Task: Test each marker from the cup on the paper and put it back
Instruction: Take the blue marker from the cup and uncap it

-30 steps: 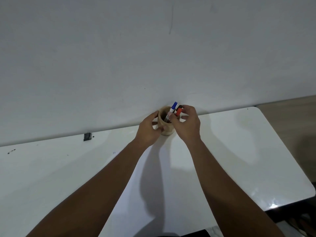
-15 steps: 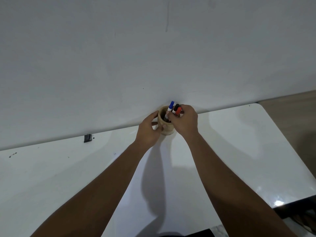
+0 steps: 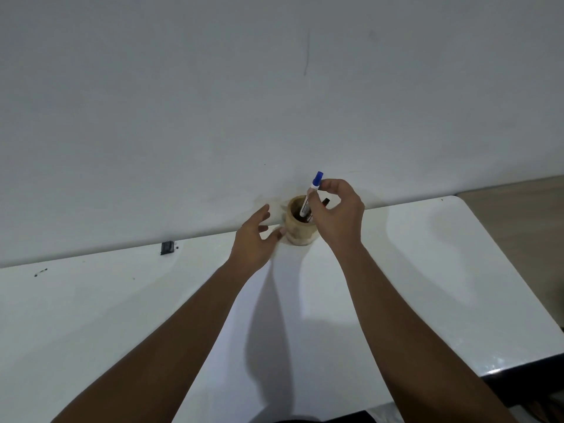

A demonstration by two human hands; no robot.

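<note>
Right, your right hand (image 3: 337, 216) has its fingers (image 3: 328, 185) pinched on the blue-capped marker (image 3: 311, 196), just under the cap, with the barrel's lower end down inside the wooden cup (image 3: 297, 230). That cup sits at the far edge of the white surface (image 3: 427, 270), against the wall. Your left hand (image 3: 253, 239) is spread open beside the cup, thumb near its side; whether it actually touches, I cannot tell. A dark marker (image 3: 326, 203) shows behind your right hand in the cup. The blue marker looks light, stiff and smooth, so a two-finger pinch high on the barrel should do, but smooth plastic may slip. Grip the barrel, not the cap, or the cap could pop off. The cup seems light enough to tip, so steadying it makes sense. A paper sheet (image 3: 274, 346) lies between your arms.
</note>
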